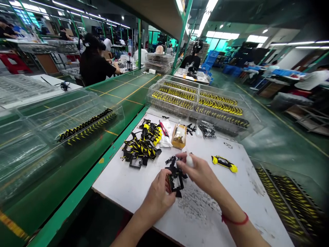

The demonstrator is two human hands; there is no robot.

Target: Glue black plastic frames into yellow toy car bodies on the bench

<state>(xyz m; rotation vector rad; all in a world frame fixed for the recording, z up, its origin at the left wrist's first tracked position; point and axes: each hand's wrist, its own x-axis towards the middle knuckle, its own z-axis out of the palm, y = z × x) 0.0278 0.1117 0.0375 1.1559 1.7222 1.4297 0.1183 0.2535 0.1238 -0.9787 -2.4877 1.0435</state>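
Black frame sits in my left hand, the fingers curled closed around its lower end, holding it tilted just above the white tabletop. My right hand is almost closed too, with thumb and fingertips pinching a small white ball right beside the frame's upper edge. From this head view, I cannot tell whether the ball touches the frame.

My judgement for close work like this is to keep the left grip firm and low on the frame, leaving its upper arms exposed. The right hand should stay light, because those thin arms look as if they could flex under much pressure. The frame looks spindly and matte, with several narrow arms and gaps.

It is over the middle of the tabletop, near the front edge and above a patch of grey dust. A heap of black-and-yellow parts lies to the left, a yellow-and-black piece lies to the right, and clear trays of similar pieces stand beyond.
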